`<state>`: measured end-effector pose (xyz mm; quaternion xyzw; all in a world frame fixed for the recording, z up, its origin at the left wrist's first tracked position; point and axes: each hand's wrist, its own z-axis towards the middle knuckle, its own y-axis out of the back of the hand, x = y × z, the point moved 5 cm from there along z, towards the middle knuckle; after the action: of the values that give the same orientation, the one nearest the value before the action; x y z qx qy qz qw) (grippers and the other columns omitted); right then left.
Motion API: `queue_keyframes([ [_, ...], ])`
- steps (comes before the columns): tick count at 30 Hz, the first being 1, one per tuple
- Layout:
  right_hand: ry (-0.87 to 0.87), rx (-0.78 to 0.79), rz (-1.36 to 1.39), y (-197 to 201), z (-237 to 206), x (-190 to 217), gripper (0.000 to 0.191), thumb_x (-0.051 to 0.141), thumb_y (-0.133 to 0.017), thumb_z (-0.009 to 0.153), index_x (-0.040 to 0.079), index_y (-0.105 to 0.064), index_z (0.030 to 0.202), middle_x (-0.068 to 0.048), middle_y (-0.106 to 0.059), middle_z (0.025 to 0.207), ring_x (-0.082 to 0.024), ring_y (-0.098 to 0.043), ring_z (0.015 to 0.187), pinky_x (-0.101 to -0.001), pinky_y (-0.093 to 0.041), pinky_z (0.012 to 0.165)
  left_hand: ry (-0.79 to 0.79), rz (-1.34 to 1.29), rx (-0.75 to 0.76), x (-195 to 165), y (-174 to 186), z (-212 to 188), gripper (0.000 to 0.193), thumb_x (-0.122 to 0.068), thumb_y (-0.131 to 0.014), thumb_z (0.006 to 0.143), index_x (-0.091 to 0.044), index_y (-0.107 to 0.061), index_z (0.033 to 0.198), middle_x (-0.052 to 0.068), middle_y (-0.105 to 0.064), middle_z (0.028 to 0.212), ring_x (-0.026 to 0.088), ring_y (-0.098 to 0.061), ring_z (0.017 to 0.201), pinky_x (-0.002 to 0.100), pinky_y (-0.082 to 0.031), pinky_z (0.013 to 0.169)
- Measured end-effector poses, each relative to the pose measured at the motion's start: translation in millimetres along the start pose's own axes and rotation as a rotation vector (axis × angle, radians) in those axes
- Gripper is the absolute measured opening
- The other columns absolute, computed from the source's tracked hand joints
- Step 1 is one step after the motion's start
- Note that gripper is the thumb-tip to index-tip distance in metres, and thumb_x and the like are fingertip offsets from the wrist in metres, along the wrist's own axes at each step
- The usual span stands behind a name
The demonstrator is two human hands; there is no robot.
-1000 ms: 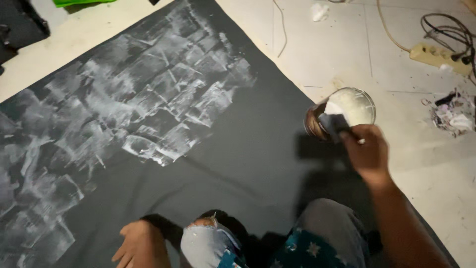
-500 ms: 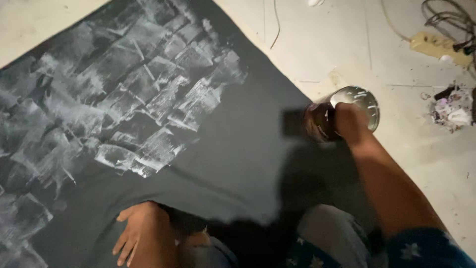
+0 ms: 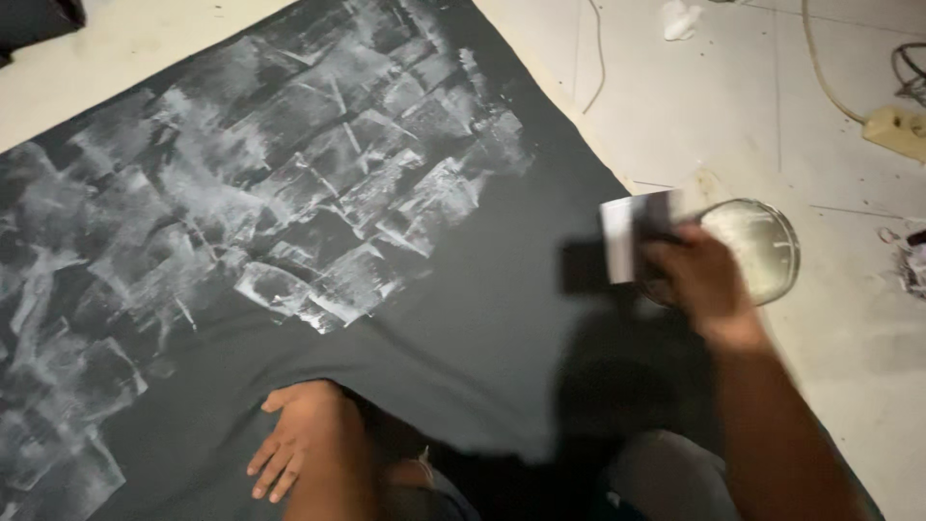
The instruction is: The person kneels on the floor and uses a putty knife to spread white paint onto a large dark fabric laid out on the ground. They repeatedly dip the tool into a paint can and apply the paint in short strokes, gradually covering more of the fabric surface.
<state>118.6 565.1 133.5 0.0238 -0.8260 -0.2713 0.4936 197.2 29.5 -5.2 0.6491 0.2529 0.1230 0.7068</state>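
A large dark grey cloth [image 3: 482, 318] lies spread on the floor, its upper left part streaked with white paste in blocky strokes [image 3: 318, 203]. My right hand [image 3: 699, 280] grips a flat rectangular scraper [image 3: 632, 236] with a white-coated edge, held just left of a round glass bowl [image 3: 757, 249] of whitish paste on the floor. My left hand [image 3: 294, 439] rests flat, fingers apart, on the cloth near its bottom edge. My knees are in view below.
Pale tiled floor [image 3: 849, 367] lies right of the cloth. A power strip [image 3: 897, 130] with cables sits at the far right, a crumpled white scrap [image 3: 680, 19] at the top, and a crumpled rag [image 3: 907, 260] at the right edge.
My right hand has lifted from the bowl and brought the scraper out to the left, over the cloth's edge. The view has shifted; my left hand stays pressed on the cloth.
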Motion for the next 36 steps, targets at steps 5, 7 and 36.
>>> queue_keyframes([
  [5, 0.381, 0.023, -0.482, -131.0, 55.9, 9.9, 0.02, 0.02, -0.068, 0.093, 0.002, -0.07, 0.103, -0.014, -0.07, 0.082, -0.023, -0.067, 0.072, -0.0373, -0.053, 0.065, 0.007, -0.024, 0.043, -1.4, -4.5, 3.5, 0.092, -0.06, -0.04, 0.096, -0.007, -0.016, 0.166, 0.021, -0.006, 0.172, 0.039, -0.003, 0.159, 0.072, -0.002, 0.123],
  [7, 0.765, -0.217, -0.766, -158.3, 48.7, 27.6, 0.012, 0.012, -0.062, 0.098, 0.002, -0.069, 0.102, -0.012, -0.067, 0.09, -0.025, -0.066, 0.079, -0.0394, -0.055, 0.07, 0.026, -0.043, 0.084, -1.8, -8.0, 4.6, 0.091, -0.06, -0.038, 0.095, -0.008, -0.014, 0.167, 0.019, -0.004, 0.172, 0.038, -0.002, 0.16, 0.074, 0.0, 0.121],
  [36, 0.982, -0.445, -0.59, -137.9, 134.8, 53.8, 0.033, 0.019, -0.077, 0.084, -0.004, -0.068, 0.106, -0.023, -0.069, 0.097, -0.04, -0.069, 0.087, -0.0459, -0.056, 0.079, -0.023, -0.033, -0.01, -3.7, -14.7, 3.6, 0.09, -0.061, -0.029, 0.096, -0.006, -0.02, 0.167, 0.021, -0.007, 0.172, 0.039, -0.002, 0.159, 0.077, -0.002, 0.12],
])
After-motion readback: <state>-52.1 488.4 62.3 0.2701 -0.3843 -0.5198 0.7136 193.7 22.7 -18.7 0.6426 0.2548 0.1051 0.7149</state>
